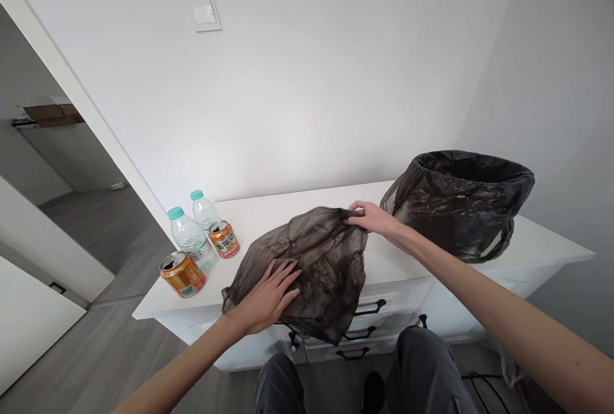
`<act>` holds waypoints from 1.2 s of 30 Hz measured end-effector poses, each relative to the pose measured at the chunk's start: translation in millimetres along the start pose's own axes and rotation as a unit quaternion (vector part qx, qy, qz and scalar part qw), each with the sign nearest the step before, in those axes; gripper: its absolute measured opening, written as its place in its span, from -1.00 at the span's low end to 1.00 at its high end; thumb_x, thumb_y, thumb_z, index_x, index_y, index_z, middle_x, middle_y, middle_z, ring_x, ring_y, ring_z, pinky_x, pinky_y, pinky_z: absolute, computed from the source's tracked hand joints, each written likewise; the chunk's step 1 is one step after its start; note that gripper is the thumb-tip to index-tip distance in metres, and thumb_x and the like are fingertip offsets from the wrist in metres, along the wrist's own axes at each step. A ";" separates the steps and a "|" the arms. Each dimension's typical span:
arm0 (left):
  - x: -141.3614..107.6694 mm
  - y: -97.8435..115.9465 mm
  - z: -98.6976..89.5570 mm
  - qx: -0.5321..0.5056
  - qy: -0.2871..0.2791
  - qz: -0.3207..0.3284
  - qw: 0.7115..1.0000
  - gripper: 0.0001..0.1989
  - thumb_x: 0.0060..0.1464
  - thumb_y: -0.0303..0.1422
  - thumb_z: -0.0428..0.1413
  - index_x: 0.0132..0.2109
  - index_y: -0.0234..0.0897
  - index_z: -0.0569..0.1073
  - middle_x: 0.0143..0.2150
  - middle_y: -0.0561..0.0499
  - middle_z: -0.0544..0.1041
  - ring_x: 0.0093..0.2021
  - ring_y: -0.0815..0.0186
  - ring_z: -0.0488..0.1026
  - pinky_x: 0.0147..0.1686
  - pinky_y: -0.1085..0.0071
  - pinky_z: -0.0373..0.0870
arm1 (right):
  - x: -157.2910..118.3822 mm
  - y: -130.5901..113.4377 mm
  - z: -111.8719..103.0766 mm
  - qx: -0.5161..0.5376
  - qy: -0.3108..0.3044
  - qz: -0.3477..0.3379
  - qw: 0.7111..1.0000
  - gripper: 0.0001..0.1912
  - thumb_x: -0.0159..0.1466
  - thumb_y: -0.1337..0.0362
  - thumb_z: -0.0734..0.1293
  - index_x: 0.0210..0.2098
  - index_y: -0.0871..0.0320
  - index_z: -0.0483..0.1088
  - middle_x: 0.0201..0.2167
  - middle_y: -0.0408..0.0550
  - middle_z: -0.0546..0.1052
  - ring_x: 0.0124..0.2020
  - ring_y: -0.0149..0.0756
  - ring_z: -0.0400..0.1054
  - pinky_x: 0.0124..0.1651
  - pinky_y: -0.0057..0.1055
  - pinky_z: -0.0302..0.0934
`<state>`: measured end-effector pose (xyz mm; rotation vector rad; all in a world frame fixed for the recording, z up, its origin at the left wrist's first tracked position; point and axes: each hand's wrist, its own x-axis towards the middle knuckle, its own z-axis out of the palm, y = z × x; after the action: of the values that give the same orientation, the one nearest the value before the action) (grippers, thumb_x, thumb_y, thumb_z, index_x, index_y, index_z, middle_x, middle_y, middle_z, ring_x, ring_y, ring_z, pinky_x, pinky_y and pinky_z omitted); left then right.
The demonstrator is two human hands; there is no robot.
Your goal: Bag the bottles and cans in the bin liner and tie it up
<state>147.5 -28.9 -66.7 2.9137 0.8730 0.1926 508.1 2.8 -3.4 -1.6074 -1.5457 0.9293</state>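
A thin black plastic garbage bag (330,267) lies spread over the front of the white cabinet top, its lower part hanging past the front edge. My left hand (268,295) rests on the bag's left side with fingers stretched out and apart. At the bag's upper right corner, my right hand (370,217) pinches the gathered plastic between thumb and fingers. Right of it stands a bin lined with a black bag (446,215), its mouth open upward and a loop of plastic hanging at its right side.
Left on the white cabinet (268,212) stand two clear bottles with teal caps, the nearer bottle (187,231) and the farther bottle (205,210). Two orange cans, the front can (185,276) and the back can (224,240), stand beside them. Black drawer handles (371,307) stick out below.
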 end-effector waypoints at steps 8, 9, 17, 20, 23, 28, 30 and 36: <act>12.8 -21.0 -24.7 0.158 0.142 -0.177 0.961 -0.59 0.40 -0.31 -0.12 0.19 -0.32 0.51 0.31 -0.32 0.45 0.43 -0.15 0.22 0.41 -0.26 0.04 | -22.5 24.3 -21.5 -0.262 0.147 0.052 0.952 -0.64 0.24 0.21 0.36 -0.01 0.23 0.39 -0.12 0.28 0.56 -0.09 0.11 0.48 -0.15 -0.17 0.29; 14.4 -11.2 -28.1 0.139 0.136 -0.150 0.969 -0.57 0.41 -0.30 -0.13 0.22 -0.32 0.48 0.34 -0.29 0.42 0.44 -0.09 0.22 0.42 -0.18 0.07 | -29.0 25.7 -17.0 -0.295 0.145 0.038 0.944 -0.55 0.25 0.21 0.36 0.09 0.25 0.36 -0.03 0.33 0.54 -0.05 0.15 0.48 -0.12 -0.12 0.32; 2.8 40.9 -12.4 0.024 -0.054 0.065 0.996 0.30 -0.03 0.06 0.33 0.56 -0.15 -0.33 0.59 -0.20 -0.16 0.56 -0.12 -0.20 0.48 -0.15 -0.14 | -61.0 63.4 12.5 -0.387 -0.008 -0.239 0.890 -0.39 0.47 -0.05 0.16 0.42 0.02 0.20 0.45 0.11 0.22 0.49 0.08 0.01 0.43 0.11 0.02; -12.5 19.4 4.1 0.071 -0.043 0.018 0.996 0.18 0.06 -0.40 0.24 0.55 -0.07 -0.40 0.60 -0.10 -0.19 0.57 -0.02 -0.23 0.49 -0.10 -0.13 | -66.3 94.5 12.6 -0.380 -0.084 -0.187 0.902 -0.22 0.41 -0.26 0.14 0.45 0.02 0.17 0.48 0.13 0.17 0.50 0.11 -0.02 0.46 0.14 -0.03; -29.5 0.4 3.3 0.051 -0.022 0.016 0.998 0.08 -0.05 -0.68 -0.02 0.55 0.01 -0.20 0.58 0.03 -0.03 0.55 0.16 -0.06 0.49 0.01 -0.04 | -77.7 112.5 6.8 -0.368 -0.092 -0.205 0.902 -0.13 0.34 -0.32 0.21 0.48 -0.03 0.11 0.50 0.10 0.13 0.51 0.10 -0.05 0.48 0.13 -0.07; -32.2 8.9 -45.8 -0.145 0.042 -0.098 0.984 -0.47 0.07 -0.56 -0.08 0.10 -0.08 0.53 0.04 0.08 0.67 0.00 0.21 0.62 -0.06 0.36 0.53 | -101.3 106.5 -2.0 -0.370 -0.063 -0.260 0.890 -0.28 0.37 -0.20 0.28 0.40 -0.03 0.26 0.41 0.10 0.29 0.44 0.11 0.12 0.42 0.12 0.04; -20.5 14.1 -72.0 -0.172 0.097 -0.151 0.968 -0.69 0.19 -0.41 -0.06 -0.10 -0.16 0.57 -0.16 0.07 0.69 -0.18 0.22 0.62 -0.22 0.41 0.50 | -105.2 98.3 -1.5 -0.360 -0.046 -0.292 0.885 -0.48 0.44 -0.09 0.24 0.28 -0.01 0.40 0.29 0.08 0.43 0.34 0.05 0.24 0.34 0.07 0.15; 23.8 -12.1 -115.5 0.093 0.096 -0.292 0.947 -0.68 0.25 -0.28 -0.02 0.01 -0.28 0.53 -0.20 -0.17 0.67 -0.09 -0.07 0.60 -0.11 0.10 0.48 | -90.4 74.9 9.7 -0.341 -0.019 -0.262 0.903 -0.53 0.52 0.03 0.09 -0.30 0.07 0.50 -0.26 0.04 0.59 -0.07 -0.04 0.43 0.03 -0.09 0.27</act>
<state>143.6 0.5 48.0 2.6649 1.8230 0.3621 533.9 -89.8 -71.4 -1.4579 -2.3371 0.1099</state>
